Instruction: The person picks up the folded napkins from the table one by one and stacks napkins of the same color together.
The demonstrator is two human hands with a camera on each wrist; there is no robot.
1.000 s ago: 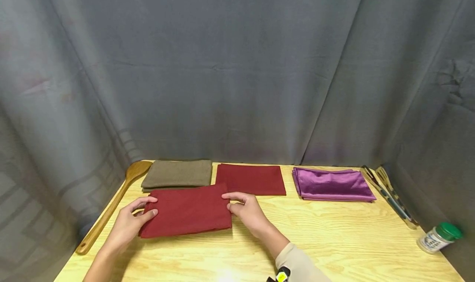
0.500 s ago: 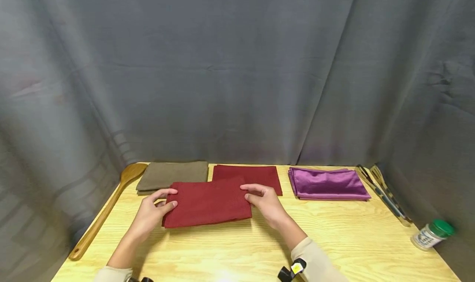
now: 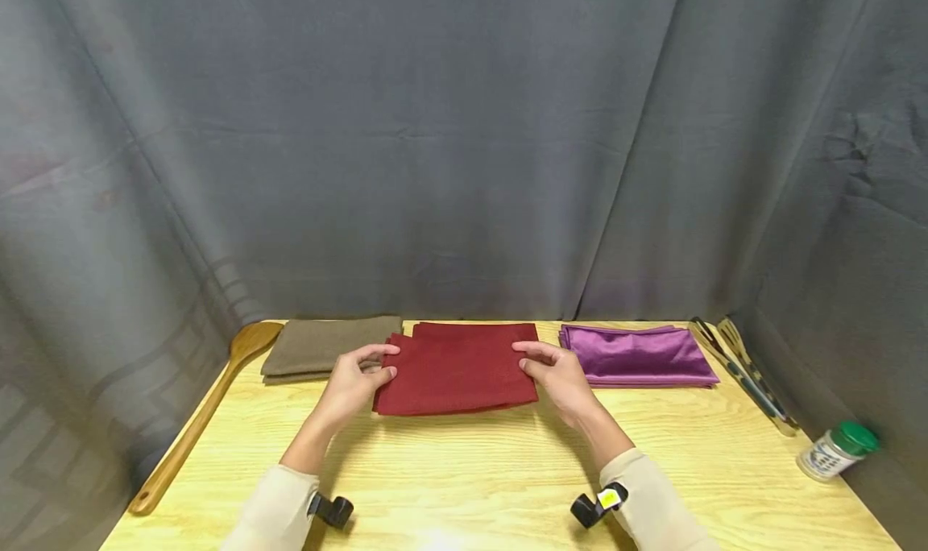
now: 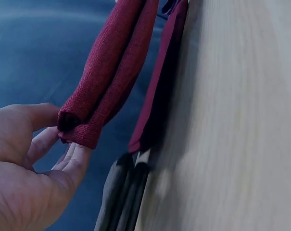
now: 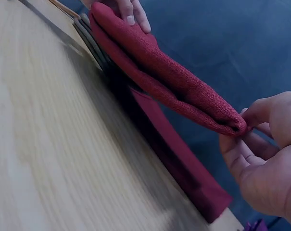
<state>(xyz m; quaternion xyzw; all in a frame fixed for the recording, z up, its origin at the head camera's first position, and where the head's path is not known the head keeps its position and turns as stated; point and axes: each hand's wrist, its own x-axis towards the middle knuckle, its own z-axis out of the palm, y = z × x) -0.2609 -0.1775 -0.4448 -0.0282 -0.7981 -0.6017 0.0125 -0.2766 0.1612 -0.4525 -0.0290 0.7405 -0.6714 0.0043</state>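
A folded dark red cloth [image 3: 457, 378] hangs between my two hands above the table. My left hand [image 3: 357, 380] pinches its left end between thumb and fingers. The right end is pinched by my right hand [image 3: 561, 378]. In the left wrist view the held cloth [image 4: 107, 72] shows its layered fold, raised off the wood. Behind and below it lies a second folded red cloth [image 3: 474, 330], partly covered by the held one in the head view; the right wrist view shows that lower cloth [image 5: 169, 139] flat on the table, with a gap beneath the held cloth.
Left of the red cloths lies a folded olive-brown cloth [image 3: 329, 345], with a long wooden spoon [image 3: 196, 430] along the left edge. A folded purple satin cloth [image 3: 638, 358] lies right, then metal tongs [image 3: 747, 374] and a green-capped shaker [image 3: 837, 450]. Grey curtains [image 3: 464, 148] enclose the table.
Both hands have carried the held red cloth rightward and away from me, from in front of the olive-brown cloth to over the second red cloth. The head view has shifted slightly.
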